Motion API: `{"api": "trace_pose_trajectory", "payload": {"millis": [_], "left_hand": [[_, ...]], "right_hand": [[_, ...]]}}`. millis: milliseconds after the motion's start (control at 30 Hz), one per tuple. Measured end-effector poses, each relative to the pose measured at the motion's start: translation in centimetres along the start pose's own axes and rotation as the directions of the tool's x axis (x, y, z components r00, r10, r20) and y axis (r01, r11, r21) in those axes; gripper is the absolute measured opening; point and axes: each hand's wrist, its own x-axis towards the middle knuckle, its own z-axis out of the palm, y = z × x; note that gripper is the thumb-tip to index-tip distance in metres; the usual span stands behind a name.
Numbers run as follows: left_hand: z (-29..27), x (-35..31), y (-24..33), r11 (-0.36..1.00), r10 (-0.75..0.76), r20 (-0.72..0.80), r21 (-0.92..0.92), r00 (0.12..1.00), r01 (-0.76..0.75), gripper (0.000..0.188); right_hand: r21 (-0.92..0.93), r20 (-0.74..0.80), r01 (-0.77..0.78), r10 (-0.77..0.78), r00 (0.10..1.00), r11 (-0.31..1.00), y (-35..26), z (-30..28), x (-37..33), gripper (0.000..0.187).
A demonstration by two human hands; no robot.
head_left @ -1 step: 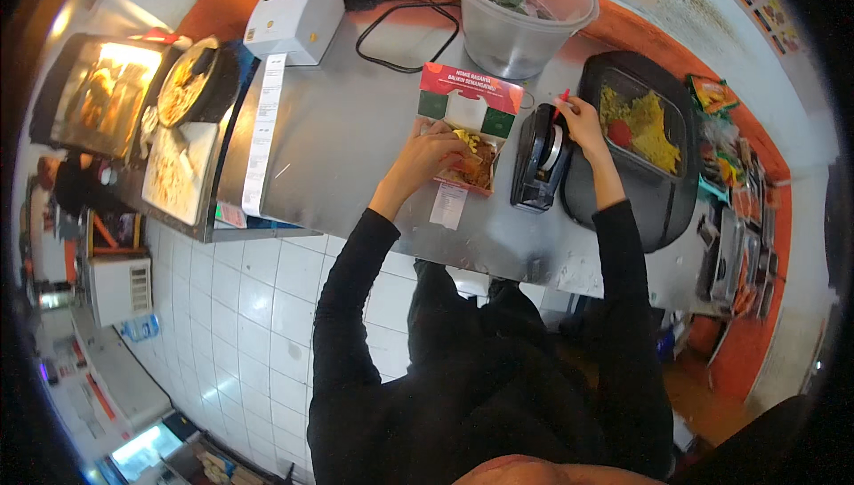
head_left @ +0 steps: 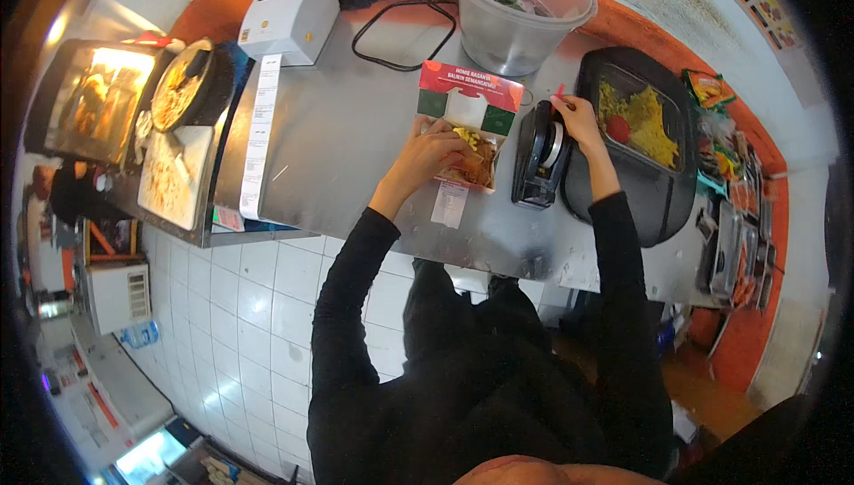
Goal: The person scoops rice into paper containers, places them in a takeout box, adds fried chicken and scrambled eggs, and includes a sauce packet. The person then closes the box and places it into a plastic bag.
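An open takeaway food box [head_left: 471,92], its red and green lid raised, stands on the metal counter with yellow and brown food [head_left: 480,160] inside. Over its left side, my left hand [head_left: 434,149] reaches in with the fingers curled together; anything between them is hidden. A paper slip [head_left: 450,205] hangs from the box's near side. Right of the box sits a black tape dispenser [head_left: 532,178] with a pale roll [head_left: 553,145]. At its far end, my right hand [head_left: 578,119] pinches a small red object [head_left: 559,92], too small to name.
A large black container [head_left: 583,196] with an inset tray of yellow food [head_left: 654,129] stands at right. Behind are a clear plastic bucket [head_left: 507,49], a black cable [head_left: 391,63] and a white label printer [head_left: 289,18] trailing paper [head_left: 258,138]. At left lie a cutting board [head_left: 178,183] and a pan [head_left: 182,89].
Almost nothing differs. The view has shifted very slightly, and both hands keep their places at the food box and the tape dispenser.
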Motion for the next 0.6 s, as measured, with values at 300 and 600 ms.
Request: {"api": "trace_pose_trajectory", "payload": {"millis": [300, 600], "left_hand": [[1.6, -2.4, -6.7, 0.978, 0.109, -0.086, 0.189, 0.990, -0.091, 0.031], [4.1, -5.2, -6.3, 0.982, 0.070, -0.139, -0.166, 0.988, -0.093, 0.023]], "right_hand": [[0.460, -0.736, 0.399, 0.090, 0.671, 0.793, -11.8, 4.9, -10.0, 0.013], [0.429, -0.351, 0.177, -0.017, 0.936, 0.886, -10.2, 19.6, -20.0, 0.012]]}}
